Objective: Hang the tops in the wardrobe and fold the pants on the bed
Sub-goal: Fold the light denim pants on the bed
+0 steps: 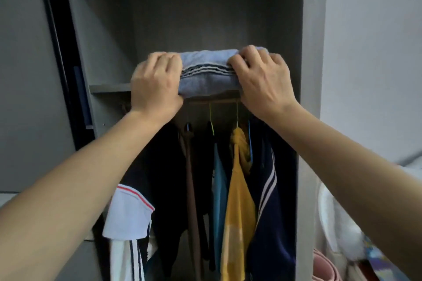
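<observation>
A folded stack of light blue pants (pixel 206 70) sits at the front edge of the grey wardrobe shelf (pixel 109 88). My left hand (pixel 156 82) grips the stack's left end, fingers curled over the top. My right hand (pixel 262 80) grips its right end the same way. Under the shelf, tops hang from a rail (pixel 212 101) on hangers: a white top with red and navy stripes (pixel 127 210), dark tops, a teal one (pixel 220 189), a yellow one (pixel 239 201) and a navy one with pale stripes (pixel 271 201).
The upper wardrobe compartment (pixel 194 18) behind the stack is dark and bare. A dark sliding door frame (pixel 61 52) stands at the left. A white wall (pixel 370 41) is at the right, with pale and patterned items (pixel 338 223) low beside the wardrobe.
</observation>
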Available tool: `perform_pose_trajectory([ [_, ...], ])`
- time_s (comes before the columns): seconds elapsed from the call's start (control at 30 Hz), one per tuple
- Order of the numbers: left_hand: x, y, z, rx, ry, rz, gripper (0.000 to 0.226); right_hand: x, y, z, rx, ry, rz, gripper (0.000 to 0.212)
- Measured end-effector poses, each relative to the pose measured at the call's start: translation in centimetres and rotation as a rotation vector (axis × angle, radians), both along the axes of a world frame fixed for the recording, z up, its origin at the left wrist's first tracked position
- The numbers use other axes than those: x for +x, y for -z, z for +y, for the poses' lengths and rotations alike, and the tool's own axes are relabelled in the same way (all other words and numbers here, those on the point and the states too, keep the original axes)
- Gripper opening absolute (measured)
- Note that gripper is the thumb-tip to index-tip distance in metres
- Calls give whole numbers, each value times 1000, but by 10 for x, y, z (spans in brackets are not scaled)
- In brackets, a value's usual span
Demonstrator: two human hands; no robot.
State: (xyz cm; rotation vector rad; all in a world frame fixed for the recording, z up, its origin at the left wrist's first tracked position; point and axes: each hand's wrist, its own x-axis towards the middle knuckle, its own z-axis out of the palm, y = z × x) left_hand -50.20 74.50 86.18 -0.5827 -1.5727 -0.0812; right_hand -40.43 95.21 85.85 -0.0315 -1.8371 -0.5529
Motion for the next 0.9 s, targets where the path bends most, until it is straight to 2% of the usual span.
perform_pose_trajectory([
  [0.1,-37,-38,32,-38,-44,41,50,-34,-38,27,11,37,9,57],
  [0.27,-97,-70,82,-99,-140,12,64,-99,-77,70,25,107,-36,51],
  [0.4,-146,-85,114,-153,-228,15,51,-150,-93,101,51,168,-79,45],
  [0.47,-169,-94,127,-192,-254,13,47,-172,-100,112,47,194,-110,49],
  [0.6,-213,-109,154,-257,-298,-10,51,-211,-107,128,19,280,-159,54],
  [0.7,-244,-115,170,-347,-210,-66,56,-231,-111,133,38,403,-203,49],
  [0.77,-265,-116,175,-425,-37,-226,63,-244,-112,135,85,533,-269,47],
  [0.83,-282,-116,178,-525,118,-366,57,-256,-112,138,84,620,-354,48],
  [0.9,-301,-117,177,-620,200,-460,43,-266,-113,144,-31,591,-458,52],
])
